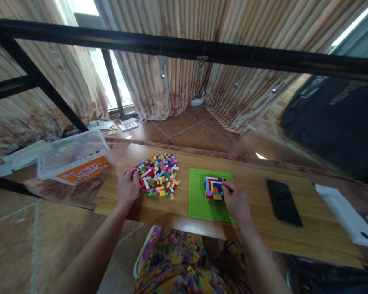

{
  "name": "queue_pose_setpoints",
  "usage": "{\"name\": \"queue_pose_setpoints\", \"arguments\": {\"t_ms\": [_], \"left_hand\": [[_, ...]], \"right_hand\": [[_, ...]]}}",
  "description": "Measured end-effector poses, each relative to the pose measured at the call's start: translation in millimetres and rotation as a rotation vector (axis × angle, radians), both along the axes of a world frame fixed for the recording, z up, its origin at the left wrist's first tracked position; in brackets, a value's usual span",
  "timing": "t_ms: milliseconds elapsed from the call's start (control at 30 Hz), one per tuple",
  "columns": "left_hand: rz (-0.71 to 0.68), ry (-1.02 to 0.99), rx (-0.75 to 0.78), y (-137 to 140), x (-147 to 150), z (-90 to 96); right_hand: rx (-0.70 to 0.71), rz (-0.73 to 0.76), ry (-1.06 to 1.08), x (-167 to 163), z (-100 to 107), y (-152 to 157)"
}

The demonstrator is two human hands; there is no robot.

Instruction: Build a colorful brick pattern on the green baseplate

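A green baseplate [199, 204] lies on the wooden table, and a small multicoloured brick structure [214, 188] stands on it, with red, white, blue and yellow bricks showing. My right hand [237, 201] is at the structure's right side, thumb and fingers pinched together at its top edge; whatever sits between the fingertips is too small to make out. To the left, a spread pile of loose toy bricks [159, 177] covers part of the table. My left hand [129, 185] rests at the pile's left edge with its fingers curled, and their tips are partly hidden.
A black phone [283, 202] lies right of the baseplate on the wooden table [254, 179]. Beyond the table's left end stands a clear plastic bin [76, 157] with an orange label. A black metal bar [184, 47] crosses in front of striped curtains. A white object [346, 214] is at far right.
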State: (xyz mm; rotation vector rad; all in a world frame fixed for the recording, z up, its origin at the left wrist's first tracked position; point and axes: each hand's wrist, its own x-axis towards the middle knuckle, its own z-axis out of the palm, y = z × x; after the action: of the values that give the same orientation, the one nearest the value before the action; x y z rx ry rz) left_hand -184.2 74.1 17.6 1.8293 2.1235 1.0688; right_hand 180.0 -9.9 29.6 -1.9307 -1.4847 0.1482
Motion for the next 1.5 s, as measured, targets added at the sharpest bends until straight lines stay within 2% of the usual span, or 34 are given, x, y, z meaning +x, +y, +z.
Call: {"name": "queue_pose_setpoints", "arguments": {"t_ms": [167, 400, 700, 833, 1033, 1167, 1267, 1367, 1500], "left_hand": [[-0.007, 0.001, 0.006, 0.8, -0.3, -0.9], [-0.006, -0.028, 0.011, 2.4, -1.4, -3.0], [-0.001, -0.041, 0.002, 1.2, -1.5, -2.5], [-0.004, -0.037, -0.005, 1.6, -1.9, -3.0], [-0.008, -0.036, -0.007, 0.8, -1.3, -1.6], [-0.011, -0.033, 0.003, 0.1, -0.6, -1.0], [-0.014, -0.034, 0.003, -0.7, 0.4, 0.2], [-0.013, -0.038, -0.003, -1.7, 1.5, 1.8], [-0.021, -0.058, 0.007, -3.1, 2.5, 2.3]], "right_hand": [[0.006, -0.033, 0.029, -1.6, 0.0, -0.1], [0.015, -0.098, 0.189, -2.2, -1.9, 3.6], [-0.021, -0.246, 0.558, 8.3, -21.5, 12.1], [-0.046, -0.238, 0.580, 13.2, -25.6, 15.2], [-0.051, -0.242, 0.601, 11.8, -18.8, 17.1], [0.026, -0.241, 0.707, 8.6, -15.5, 6.0], [0.127, -0.262, 0.623, -0.1, -7.6, -6.0], [0.125, -0.167, 0.487, -23.8, 6.8, -14.1], [0.031, 0.174, 0.342, -78.4, 18.3, -20.7]]}}
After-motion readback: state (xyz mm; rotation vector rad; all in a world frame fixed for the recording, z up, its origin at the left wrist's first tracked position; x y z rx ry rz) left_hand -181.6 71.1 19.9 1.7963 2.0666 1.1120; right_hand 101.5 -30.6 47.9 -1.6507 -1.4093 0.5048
